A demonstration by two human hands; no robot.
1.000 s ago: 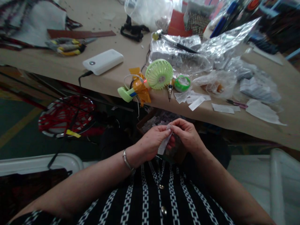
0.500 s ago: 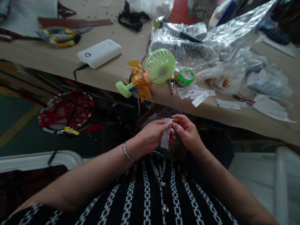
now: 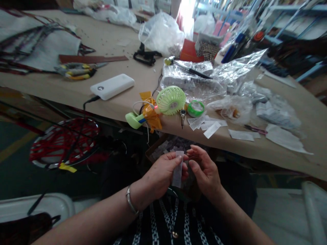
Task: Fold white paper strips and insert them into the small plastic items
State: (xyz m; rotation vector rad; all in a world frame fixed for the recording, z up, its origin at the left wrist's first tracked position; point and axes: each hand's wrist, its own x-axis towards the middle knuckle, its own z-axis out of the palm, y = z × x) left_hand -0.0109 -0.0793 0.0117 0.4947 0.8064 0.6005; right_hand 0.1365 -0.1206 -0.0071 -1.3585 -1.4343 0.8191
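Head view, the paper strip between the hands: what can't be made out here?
- Printing on the paper strip: too small and blurred.
- Whether the right hand touches the strip: fingers overlap, unclear.
- Left hand fingertips behind the strip: hidden by it.
- Box of pieces under the table edge: dark, partly covered by the hands.

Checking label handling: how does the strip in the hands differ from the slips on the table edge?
The strip hangs upright, pinched in the left hand beside the right hand; the slips lie flat, untouched. It is single; they overlap in a loose scatter. Both are small pale rectangles.
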